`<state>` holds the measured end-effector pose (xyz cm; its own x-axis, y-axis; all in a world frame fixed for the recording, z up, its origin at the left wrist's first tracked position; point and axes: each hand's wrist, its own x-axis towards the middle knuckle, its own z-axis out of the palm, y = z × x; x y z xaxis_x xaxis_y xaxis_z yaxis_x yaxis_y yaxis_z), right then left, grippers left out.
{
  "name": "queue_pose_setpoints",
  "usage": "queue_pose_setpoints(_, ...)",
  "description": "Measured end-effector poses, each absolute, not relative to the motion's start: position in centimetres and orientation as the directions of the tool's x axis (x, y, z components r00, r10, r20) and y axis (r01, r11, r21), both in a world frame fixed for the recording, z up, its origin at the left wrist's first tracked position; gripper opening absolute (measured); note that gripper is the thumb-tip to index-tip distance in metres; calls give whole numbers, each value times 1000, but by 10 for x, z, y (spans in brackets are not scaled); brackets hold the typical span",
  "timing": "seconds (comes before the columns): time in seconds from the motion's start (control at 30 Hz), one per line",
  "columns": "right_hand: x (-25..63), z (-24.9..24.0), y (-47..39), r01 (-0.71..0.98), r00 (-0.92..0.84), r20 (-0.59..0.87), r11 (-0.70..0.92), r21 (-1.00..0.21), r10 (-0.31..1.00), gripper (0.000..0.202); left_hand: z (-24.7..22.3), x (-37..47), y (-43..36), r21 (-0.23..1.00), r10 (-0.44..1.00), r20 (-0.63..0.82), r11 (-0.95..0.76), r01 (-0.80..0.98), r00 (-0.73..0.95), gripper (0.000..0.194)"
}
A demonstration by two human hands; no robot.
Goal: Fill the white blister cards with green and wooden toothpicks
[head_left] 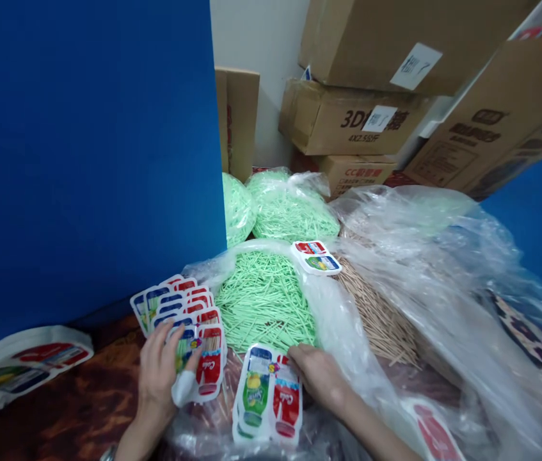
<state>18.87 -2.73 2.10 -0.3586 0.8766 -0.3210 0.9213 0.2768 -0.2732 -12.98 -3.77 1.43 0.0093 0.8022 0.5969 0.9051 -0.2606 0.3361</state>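
My left hand (160, 371), its thumb wrapped in white, lies with fingers apart on the fanned pile of printed packets (210, 352) at the left. Closed fingers of my right hand (321, 378) are at the upper right edge of a small stack of Sprite and Cola packets (268, 400); what they pinch is too small to tell. Behind that stack, an open clear bag holds green sticks (265, 301). To its right, brown sticks (376, 314) spill from another bag. One more packet (316, 257) rests on the plastic between the two bags.
A blue panel (93, 147) stands at the left. Tied bags of green sticks (290, 205) and stacked cardboard boxes (357, 118) are at the back. Loose clear plastic (453, 275) covers the right side. A white printed bag (31, 362) lies at the lower left.
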Motion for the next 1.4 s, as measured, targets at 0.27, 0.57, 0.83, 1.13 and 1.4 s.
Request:
queue_pose_setpoints(0.27, 190, 74, -28, 661, -295, -146, 91, -745, 944, 25, 16, -47, -63, 853, 972, 10, -131, 505, 236, 79)
queue_pose_setpoints(0.57, 164, 74, -39, -428, -286, -259, -365, -827, 922, 34, 52, 2, -33, 864, 822, -351, 469, -182, 450, 76)
queue_pose_setpoints(0.83, 201, 100, -28, 502, -186, 152, 227, -835, 971, 25, 48, 13, -14, 942, 854, -328, 266, 204, 403, 34)
queue_pose_setpoints(1.13, 270, 92, -40, 613, -135, 171, 218, -760, 976, 28, 29, 27, -12, 929, 894, -349, 291, 228, 283, 28)
queue_pose_setpoints(1.4, 370, 12, -19, 983, 177, -121, -169, 76, 977, 20, 25, 35, -17, 933, 918, -323, 269, 238, 229, 27)
